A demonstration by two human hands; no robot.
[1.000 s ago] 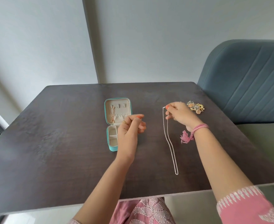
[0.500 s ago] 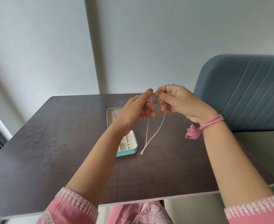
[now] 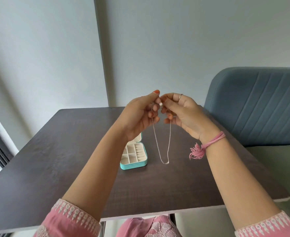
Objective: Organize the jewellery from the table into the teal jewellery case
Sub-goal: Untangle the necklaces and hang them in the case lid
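The thin silver metal chain necklace (image 3: 163,144) catches the light with a fine glint. The small teal jewellery case (image 3: 134,164) has a smooth, faintly sheened outer skin (leatherette, by the look) and a matt cream lining that looks soft like velvet. The dark brown wood-grain desk (image 3: 55,151) is matt, its grain finely textured. A pink thread wristband (image 3: 209,144) ends in a frayed tassel. The pink cloth sleeves (image 3: 72,218) carry raised white embroidery. The blue-grey upholstered chair (image 3: 260,103) is matt with stitched channels.
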